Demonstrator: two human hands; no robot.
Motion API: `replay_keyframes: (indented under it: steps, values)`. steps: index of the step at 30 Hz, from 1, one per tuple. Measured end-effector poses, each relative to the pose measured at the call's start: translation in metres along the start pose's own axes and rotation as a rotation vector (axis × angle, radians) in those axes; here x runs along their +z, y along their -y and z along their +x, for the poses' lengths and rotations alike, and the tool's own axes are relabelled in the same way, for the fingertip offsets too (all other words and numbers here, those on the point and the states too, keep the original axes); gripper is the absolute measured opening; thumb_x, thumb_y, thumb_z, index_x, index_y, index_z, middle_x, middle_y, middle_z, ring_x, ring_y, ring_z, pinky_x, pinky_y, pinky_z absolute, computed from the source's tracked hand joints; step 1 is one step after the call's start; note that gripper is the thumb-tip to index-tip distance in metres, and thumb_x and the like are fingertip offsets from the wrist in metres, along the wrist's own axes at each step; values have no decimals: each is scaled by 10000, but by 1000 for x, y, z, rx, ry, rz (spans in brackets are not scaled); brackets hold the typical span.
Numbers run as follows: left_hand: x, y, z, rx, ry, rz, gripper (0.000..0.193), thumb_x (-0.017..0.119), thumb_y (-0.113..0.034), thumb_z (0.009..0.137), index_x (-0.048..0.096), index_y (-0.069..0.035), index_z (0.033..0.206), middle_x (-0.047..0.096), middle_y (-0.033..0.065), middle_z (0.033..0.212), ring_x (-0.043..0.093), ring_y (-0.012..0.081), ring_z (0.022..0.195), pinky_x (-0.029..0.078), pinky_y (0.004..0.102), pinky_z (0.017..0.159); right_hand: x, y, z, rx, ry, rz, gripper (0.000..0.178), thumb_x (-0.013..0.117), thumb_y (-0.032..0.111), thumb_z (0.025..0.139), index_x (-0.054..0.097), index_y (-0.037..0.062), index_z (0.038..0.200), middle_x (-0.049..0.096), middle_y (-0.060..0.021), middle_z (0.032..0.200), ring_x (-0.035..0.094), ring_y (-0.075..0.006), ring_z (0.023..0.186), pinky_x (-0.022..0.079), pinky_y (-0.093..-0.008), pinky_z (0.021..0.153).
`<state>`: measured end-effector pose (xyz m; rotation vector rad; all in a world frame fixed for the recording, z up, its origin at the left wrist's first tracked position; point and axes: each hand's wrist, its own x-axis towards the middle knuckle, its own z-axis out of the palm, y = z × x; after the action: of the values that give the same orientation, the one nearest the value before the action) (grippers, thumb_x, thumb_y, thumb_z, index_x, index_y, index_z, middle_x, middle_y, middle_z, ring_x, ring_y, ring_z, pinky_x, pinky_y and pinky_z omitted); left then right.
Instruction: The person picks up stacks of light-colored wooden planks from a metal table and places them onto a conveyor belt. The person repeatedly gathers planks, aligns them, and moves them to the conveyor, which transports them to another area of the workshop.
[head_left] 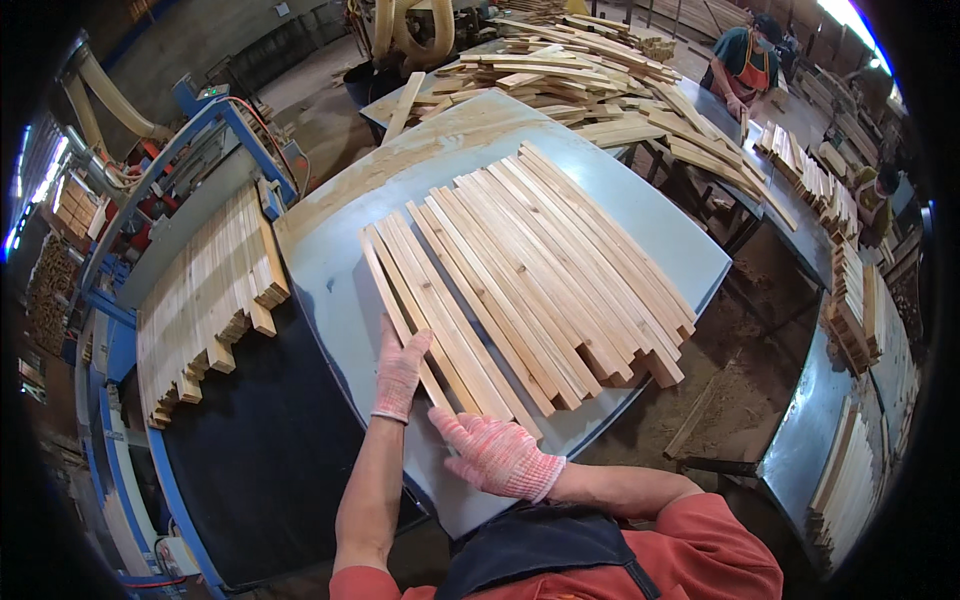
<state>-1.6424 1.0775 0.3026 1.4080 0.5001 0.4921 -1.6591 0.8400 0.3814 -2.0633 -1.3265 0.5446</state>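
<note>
Pale wooden strips (540, 270) lie side by side on a light blue-grey tabletop (660, 220), their near ends uneven. My left hand (400, 370), in a knitted reddish-white glove, is closed around the leftmost strip (385, 290), with the thumb across its top. This strip stands slightly apart from its neighbour, tilted on its edge. By the near end of that strip is my right hand (500, 457), gloved alike, index finger and thumb apart. Its fingertips touch the strip ends, and nothing shows gripped in it.
On the left, a blue-framed machine (215, 115) has a dark bed (270, 440) and a row of wooden strips (215, 300). Loose boards (570, 75) are heaped beyond the table. A co-worker (745, 65) stands at the far right, near benches with more strips (810, 180).
</note>
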Motion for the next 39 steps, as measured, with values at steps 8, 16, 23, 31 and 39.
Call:
replay_keyframes:
  steps: [8,16,23,31,39]
  values:
    - [-39,49,-46,55,-39,651,673,499,-392,1120,408,32,1634,646,202,1490,576,343,1339,166,531,1304,-158,-175,50,135,-539,-164,818,768,469,966,484,42,1603,631,-263,1455,611,-417,1350,485,-482,1138]
    - [-63,77,-106,274,-307,907,633,469,-418,1147,471,-3,1625,580,198,1587,512,414,1483,164,559,1326,-217,-289,125,981,-284,-166,895,516,766,1001,676,-3,1430,644,-314,1462,590,-434,1413,457,-475,1184]
    - [-10,38,-88,358,-138,1274,508,455,-381,1152,584,-18,1483,568,212,1560,566,373,1393,395,508,1200,-189,-308,130,796,-224,-163,766,553,693,1004,738,5,1285,712,-266,1363,696,-428,1221,534,-485,1068]
    - [-66,63,-103,47,-141,-60,706,525,-308,1098,244,-47,1690,502,233,1591,618,362,1341,502,486,1153,-175,-199,155,744,-35,94,733,594,605,1022,631,8,1445,670,-267,1435,659,-431,1300,529,-503,1108]
    - [-123,118,-71,32,-184,258,796,571,-405,1044,343,29,1671,489,278,1589,545,386,1371,458,462,1159,-154,-205,80,610,-373,-4,725,676,494,992,524,30,1528,685,-253,1379,653,-432,1285,530,-519,1105]
